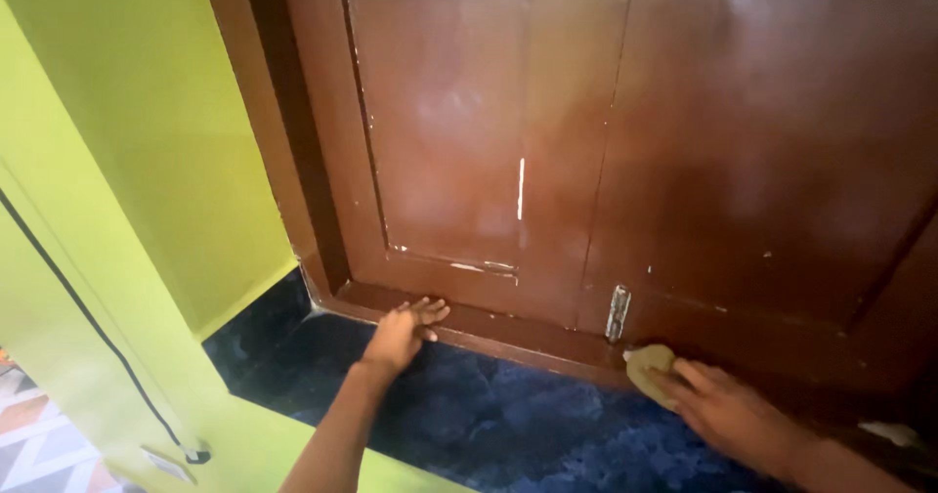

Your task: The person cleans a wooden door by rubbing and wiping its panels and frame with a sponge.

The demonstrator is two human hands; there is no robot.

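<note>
While both arms reach down toward the bottom of a brown wooden double door (625,141), the right hand (728,410) at about five o'clock in the view presses a small yellowish cloth (647,368) against the door's lower rail. The fingers (689,381) lie flat over the near part of the cloth, pinning it rather than wrapping around it; the far end of the cloth pokes out at the hand's eleven o'clock, touching the wood just below a metal bolt (618,313) fixed upright on the seam between the two leaves.

At roughly six o'clock, the left hand (401,335) rests with spread, empty fingers on the threshold strip (508,332) under the left leaf, holding nothing. It sits well apart from the cloth, at its nine o'clock.

The left leaf carries a recessed panel (440,112) with scuffed, chipped paint along its lower edge and a pale vertical scratch to its right. The right leaf shows a hazy sheen across its upper part. Dark blue mottled floor (508,425) runs beneath both hands. A lime-green wall (147,141) fills the view from nine to eleven o'clock, with a thin black cable (88,317) running diagonally down it toward seven o'clock. A pale scrap (891,432) lies near the door's foot at four o'clock.
</note>
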